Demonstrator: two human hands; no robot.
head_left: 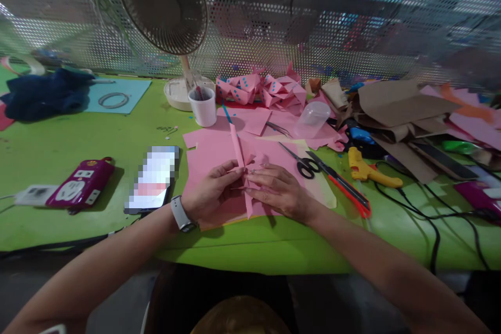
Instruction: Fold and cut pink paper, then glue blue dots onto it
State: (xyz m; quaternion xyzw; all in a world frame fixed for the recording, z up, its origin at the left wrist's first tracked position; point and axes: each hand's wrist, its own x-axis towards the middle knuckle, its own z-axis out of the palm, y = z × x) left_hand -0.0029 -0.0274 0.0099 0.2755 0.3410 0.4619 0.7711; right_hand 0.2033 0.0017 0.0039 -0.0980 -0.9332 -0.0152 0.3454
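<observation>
Between my two hands is a long, narrow folded strip of pink paper [236, 147], slanting from the upper left down toward me. My left hand [215, 188] pinches the strip near its middle from the left. From the right, my right hand [279, 190] has its fingers pressed together on the same strip, partly covering it. Under both hands lie flat pink paper sheets [199, 169] over a pale yellow sheet [324, 188]. Black-handled scissors [307, 167] and a red utility knife [348, 193] lie to the right of my right hand.
A phone [154, 177] and a purple power strip [84, 182] lie on the left. Behind stand a fan [164, 8] and a white cup [203, 107], near folded pink paper pieces [282, 88]. At right are a yellow glue gun [370, 169], black cables and brown cardboard [403, 107].
</observation>
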